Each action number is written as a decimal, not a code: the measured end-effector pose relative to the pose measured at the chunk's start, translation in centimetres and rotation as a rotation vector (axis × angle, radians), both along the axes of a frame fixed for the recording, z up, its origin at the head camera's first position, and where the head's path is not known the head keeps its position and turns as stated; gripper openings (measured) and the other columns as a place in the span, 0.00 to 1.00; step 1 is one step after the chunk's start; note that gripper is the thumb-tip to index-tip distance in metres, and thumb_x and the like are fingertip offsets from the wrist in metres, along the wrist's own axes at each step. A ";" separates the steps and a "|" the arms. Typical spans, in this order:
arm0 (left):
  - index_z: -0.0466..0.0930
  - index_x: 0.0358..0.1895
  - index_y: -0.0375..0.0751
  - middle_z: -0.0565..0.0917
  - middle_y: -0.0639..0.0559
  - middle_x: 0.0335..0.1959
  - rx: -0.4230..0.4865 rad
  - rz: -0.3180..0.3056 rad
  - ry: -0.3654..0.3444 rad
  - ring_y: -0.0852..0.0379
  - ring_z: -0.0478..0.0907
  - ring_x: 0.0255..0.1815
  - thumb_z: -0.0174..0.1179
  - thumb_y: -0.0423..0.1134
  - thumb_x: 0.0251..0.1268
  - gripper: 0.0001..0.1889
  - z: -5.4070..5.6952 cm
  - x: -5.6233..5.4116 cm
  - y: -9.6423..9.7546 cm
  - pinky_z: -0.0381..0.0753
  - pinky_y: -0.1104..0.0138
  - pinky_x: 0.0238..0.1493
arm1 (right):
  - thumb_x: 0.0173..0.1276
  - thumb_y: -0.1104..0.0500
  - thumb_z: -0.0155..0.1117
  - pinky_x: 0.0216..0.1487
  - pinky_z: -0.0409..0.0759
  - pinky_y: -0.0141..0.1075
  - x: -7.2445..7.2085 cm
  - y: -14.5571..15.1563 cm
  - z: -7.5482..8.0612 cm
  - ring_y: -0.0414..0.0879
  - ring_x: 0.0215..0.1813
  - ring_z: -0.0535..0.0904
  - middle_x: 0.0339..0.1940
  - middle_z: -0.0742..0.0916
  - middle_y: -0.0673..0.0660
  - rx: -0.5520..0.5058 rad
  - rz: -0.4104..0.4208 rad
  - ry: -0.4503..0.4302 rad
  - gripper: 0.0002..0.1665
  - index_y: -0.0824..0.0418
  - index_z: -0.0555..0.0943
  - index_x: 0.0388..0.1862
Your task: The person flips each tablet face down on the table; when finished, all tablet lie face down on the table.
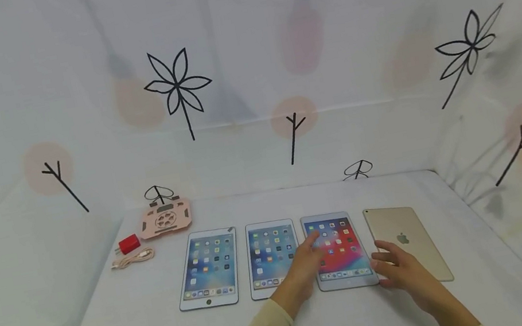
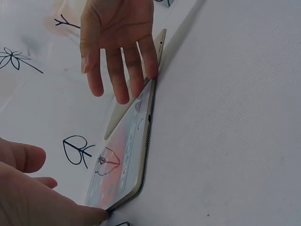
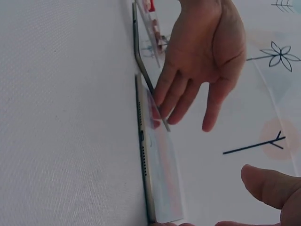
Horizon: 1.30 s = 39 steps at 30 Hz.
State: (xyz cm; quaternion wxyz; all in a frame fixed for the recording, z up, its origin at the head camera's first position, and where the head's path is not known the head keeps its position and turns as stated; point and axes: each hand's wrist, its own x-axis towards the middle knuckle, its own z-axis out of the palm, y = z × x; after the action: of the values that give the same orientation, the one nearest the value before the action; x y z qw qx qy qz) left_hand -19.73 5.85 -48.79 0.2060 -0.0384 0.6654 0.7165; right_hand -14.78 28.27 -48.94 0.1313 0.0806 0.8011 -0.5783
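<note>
Both hands flank a white-framed tablet (image 1: pixel 334 240) whose lit screen has a red and blue background with app icons; it lies face up. My left hand (image 1: pixel 303 269) is at its left edge, the thumb reaching over the screen. At the lower right edge are the fingertips of my right hand (image 1: pixel 403 272), spread and loosely bent. In the left wrist view, the right hand (image 2: pixel 120 42) shows its palm with fingers extended near the tablet's corner. The right wrist view shows the left hand (image 3: pixel 202 52) with straight fingers beside the tablet edge (image 3: pixel 143 150).
To the left lie two more lit tablets, one nearer (image 1: pixel 270 243) and one farther (image 1: pixel 208 265). A gold tablet (image 1: pixel 408 224) lies face down on the right. Back left are a pink stand (image 1: pixel 166 219), a red charger plug (image 1: pixel 129 244) and a coiled cable (image 1: pixel 133 258).
</note>
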 end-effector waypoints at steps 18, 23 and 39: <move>0.57 0.81 0.56 0.48 0.41 0.84 0.076 -0.136 0.031 0.32 0.42 0.82 0.62 0.42 0.69 0.39 -0.4 0.6 0.4 0.46 0.30 0.75 | 0.79 0.54 0.59 0.57 0.85 0.48 -0.5 1.4 -1.0 0.58 0.63 0.79 0.74 0.68 0.77 -0.126 -0.043 -0.038 0.40 0.75 0.55 0.77; 0.58 0.81 0.56 0.49 0.41 0.83 0.062 -0.120 0.026 0.32 0.41 0.82 0.63 0.43 0.67 0.40 -0.2 0.5 0.6 0.44 0.29 0.74 | 0.78 0.56 0.59 0.53 0.84 0.36 -0.4 1.4 -1.2 0.48 0.56 0.80 0.71 0.73 0.74 -0.166 -0.049 -0.021 0.39 0.77 0.58 0.76; 0.62 0.79 0.62 0.56 0.47 0.81 -0.013 -0.156 0.050 0.36 0.46 0.81 0.66 0.48 0.66 0.38 0.0 0.2 0.8 0.45 0.30 0.75 | 0.73 0.67 0.62 0.59 0.84 0.40 -0.2 0.9 -1.1 0.44 0.57 0.81 0.70 0.74 0.53 -0.423 0.078 0.044 0.44 0.66 0.52 0.82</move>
State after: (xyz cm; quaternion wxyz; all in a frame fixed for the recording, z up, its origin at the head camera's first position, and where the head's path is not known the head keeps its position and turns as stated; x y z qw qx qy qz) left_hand -19.51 6.70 -48.75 0.2443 0.0303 0.6758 0.6947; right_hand -14.96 29.16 -50.04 0.1503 0.0074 0.6670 -0.7297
